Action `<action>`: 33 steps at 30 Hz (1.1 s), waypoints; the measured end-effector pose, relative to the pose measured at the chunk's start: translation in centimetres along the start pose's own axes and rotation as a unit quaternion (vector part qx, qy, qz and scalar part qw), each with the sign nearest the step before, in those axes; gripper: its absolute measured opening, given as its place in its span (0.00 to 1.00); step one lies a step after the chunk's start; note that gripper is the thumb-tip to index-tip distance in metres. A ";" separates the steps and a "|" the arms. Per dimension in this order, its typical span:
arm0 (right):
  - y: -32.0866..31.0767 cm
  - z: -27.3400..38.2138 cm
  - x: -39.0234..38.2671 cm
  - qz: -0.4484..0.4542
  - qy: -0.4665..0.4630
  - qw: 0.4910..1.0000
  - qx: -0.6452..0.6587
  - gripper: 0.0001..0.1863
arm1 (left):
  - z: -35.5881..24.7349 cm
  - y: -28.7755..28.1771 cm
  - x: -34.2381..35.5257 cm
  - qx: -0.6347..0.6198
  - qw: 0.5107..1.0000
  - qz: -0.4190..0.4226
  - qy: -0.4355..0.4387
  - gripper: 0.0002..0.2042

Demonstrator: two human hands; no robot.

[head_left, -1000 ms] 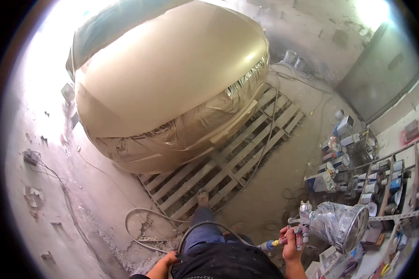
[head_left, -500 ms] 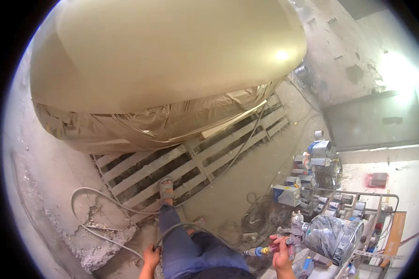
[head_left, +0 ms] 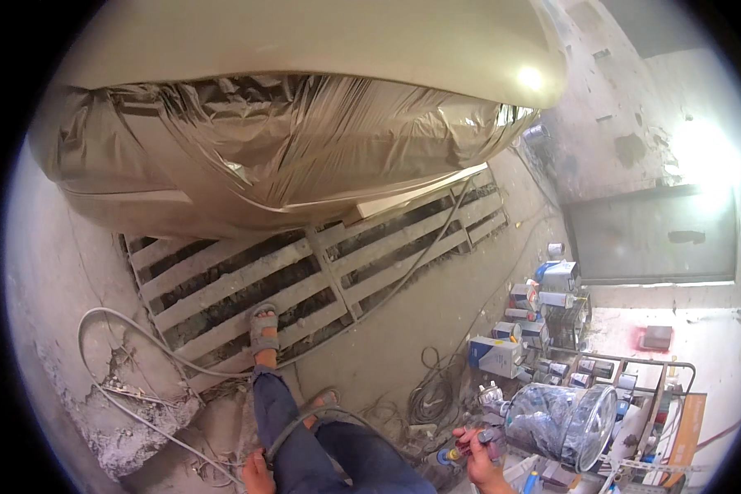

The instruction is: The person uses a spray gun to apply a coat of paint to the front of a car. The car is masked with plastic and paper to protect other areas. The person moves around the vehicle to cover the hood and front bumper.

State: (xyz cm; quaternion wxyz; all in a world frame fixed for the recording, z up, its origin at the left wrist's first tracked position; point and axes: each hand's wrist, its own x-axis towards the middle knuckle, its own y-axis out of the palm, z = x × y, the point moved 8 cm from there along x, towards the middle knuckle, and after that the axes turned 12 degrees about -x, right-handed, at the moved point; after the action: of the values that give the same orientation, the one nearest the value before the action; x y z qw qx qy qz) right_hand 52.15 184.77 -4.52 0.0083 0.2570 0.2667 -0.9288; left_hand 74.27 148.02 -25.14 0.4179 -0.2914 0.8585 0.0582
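Observation:
My left hand (head_left: 258, 471) is closed round a grey hose (head_left: 306, 405) beside my left thigh. The hose arches over my legs towards my right hand; another length loops out on the floor to the left. In my right hand (head_left: 484, 471), closed at the lower right, is a hose-fed tool (head_left: 492, 436) with a red part and a yellow and blue fitting (head_left: 448, 455). My fingers hide much of it, so its exact kind does not show. Just beyond that hand stands a round drum wrapped in clear plastic (head_left: 552, 421).
Ahead is a vehicle with a tan-gold hood (head_left: 305, 41), its front masked in plastic film (head_left: 313, 156). A slatted floor grate (head_left: 235, 290) lies below, under my left foot. Several cans (head_left: 496, 356) and a metal-framed cart (head_left: 687, 379) stand right. Coiled hose (head_left: 433, 399) and broken concrete (head_left: 140, 436) flank me.
The view has shifted, bringing more of the masked front into sight. My right hand and the tool have turned, and the fitting shows less. Both hands keep their hold.

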 end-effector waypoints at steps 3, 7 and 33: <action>-0.1 -1.1 -0.4 0.015 0.002 0.999 -0.031 0.12 | -1.4 0.2 -0.3 0.117 0.992 -0.006 0.043 0.16; 0.2 0.7 -0.9 0.020 -0.039 0.999 -0.010 0.11 | -1.4 -0.5 -0.8 0.152 0.987 -0.003 0.059 0.17; -4.0 19.4 -0.6 -0.065 -0.098 0.986 0.123 0.10 | -12.9 -6.5 1.7 0.275 0.951 0.108 -0.086 0.17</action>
State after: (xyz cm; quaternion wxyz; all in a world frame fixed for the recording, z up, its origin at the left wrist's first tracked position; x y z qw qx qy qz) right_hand 42.90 178.47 11.82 -0.0572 0.1464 0.1646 -0.9738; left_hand 68.22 137.50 -17.15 0.5455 -0.0648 0.8282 -0.1109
